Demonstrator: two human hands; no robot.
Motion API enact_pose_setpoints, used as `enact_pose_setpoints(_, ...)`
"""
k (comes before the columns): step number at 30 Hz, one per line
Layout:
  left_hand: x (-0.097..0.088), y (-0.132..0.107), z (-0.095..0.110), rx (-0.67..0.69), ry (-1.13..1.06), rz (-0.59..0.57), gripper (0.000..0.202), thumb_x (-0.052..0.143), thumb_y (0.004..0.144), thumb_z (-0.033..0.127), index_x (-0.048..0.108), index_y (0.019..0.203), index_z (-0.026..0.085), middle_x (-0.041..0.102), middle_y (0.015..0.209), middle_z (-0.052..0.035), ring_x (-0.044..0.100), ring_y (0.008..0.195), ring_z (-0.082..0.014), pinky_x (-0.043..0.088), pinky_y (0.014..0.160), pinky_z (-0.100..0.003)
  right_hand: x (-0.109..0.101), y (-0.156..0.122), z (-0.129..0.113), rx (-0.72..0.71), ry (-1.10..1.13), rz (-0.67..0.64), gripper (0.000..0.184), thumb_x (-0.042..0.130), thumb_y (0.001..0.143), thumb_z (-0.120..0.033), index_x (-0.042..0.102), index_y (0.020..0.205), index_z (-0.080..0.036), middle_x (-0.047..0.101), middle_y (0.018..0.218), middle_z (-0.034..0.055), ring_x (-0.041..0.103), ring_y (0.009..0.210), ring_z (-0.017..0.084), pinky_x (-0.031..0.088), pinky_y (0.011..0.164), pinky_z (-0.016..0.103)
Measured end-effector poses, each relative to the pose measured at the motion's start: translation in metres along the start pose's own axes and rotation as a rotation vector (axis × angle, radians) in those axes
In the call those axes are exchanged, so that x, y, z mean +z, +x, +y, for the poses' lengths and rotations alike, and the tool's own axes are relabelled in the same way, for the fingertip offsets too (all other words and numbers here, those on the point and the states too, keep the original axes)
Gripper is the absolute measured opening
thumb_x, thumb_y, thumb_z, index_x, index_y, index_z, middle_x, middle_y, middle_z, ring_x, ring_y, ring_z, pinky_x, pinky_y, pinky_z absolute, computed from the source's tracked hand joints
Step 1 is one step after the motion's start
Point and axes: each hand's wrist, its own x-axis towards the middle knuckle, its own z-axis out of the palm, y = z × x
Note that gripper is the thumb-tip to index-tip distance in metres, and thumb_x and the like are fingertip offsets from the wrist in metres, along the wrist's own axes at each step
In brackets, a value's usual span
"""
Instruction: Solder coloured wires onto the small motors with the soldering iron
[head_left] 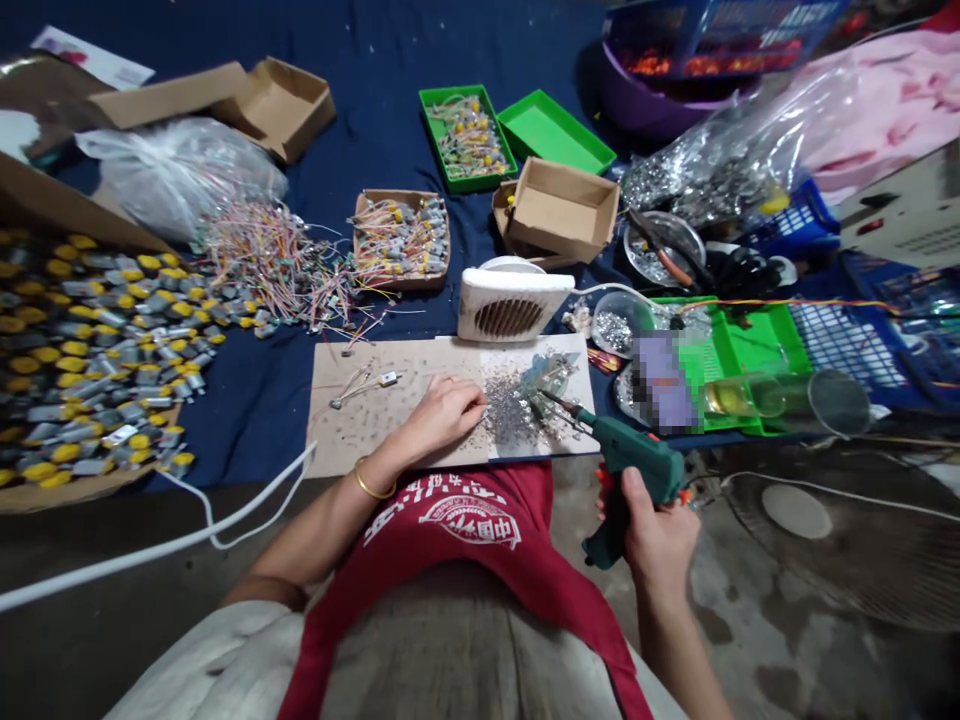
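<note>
My left hand (442,418), with a gold bangle (373,482) on its wrist, rests on a speckled board (360,420), fingers curled beside a heap of silvery solder scraps (514,415). Whatever lies between those fingers is hidden. My right hand (660,540) grips a green soldering gun (630,450) with an orange trigger, its metal tip reaching over the scraps. Left of my left hand, a small wired motor (367,385) lies on the board. A white extractor fan (510,305) stands just beyond the board.
A large heap of yellow-ended motors (97,350) lies at the left, beside tangled coloured wires (270,265). Wired motors fill a cardboard tray (401,240) and a green tray (469,138). A bag of silver scraps (720,160) lies back right. A standing fan (825,540) sits low right.
</note>
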Motion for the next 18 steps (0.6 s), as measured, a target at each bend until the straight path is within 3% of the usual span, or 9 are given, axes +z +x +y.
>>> enact_pose_setpoints(10, 0.023, 0.032, 0.027, -0.096, 0.036, -0.012, 0.021, 0.052, 0.096, 0.019, 0.066, 0.080, 0.018, 0.073, 0.083, -0.0046, 0.063, 0.087, -0.0217, 0.034, 0.102, -0.042, -0.005, 0.002, 0.016, -0.049, -0.100, -0.056, 0.066, 0.077, 0.062, -0.078, 0.073, 0.067, -0.013, 0.064, 0.051, 0.0094, 0.058, 0.039, 0.021, 0.048, 0.038, 0.031)
enact_pose_setpoints(14, 0.041, 0.035, 0.027, -0.120, 0.101, 0.095, 0.020, 0.054, 0.095, 0.019, 0.065, 0.079, 0.018, 0.074, 0.094, -0.0065, 0.062, 0.098, -0.0241, 0.029, 0.107, -0.046, -0.005, 0.004, 0.022, -0.159, -0.181, -0.130, 0.062, 0.071, 0.071, -0.076, 0.070, 0.062, -0.015, 0.063, 0.050, 0.0078, 0.059, 0.042, 0.020, 0.049, 0.041, 0.030)
enact_pose_setpoints(18, 0.051, 0.036, 0.025, -0.128, 0.136, 0.131, 0.019, 0.056, 0.095, 0.020, 0.065, 0.078, 0.019, 0.074, 0.093, -0.0070, 0.060, 0.102, -0.0256, 0.027, 0.108, -0.047, -0.003, 0.012, 0.031, -0.307, -0.255, -0.186, 0.057, 0.067, 0.080, -0.070, 0.069, 0.062, -0.017, 0.063, 0.050, 0.0054, 0.058, 0.043, 0.018, 0.047, 0.043, 0.028)
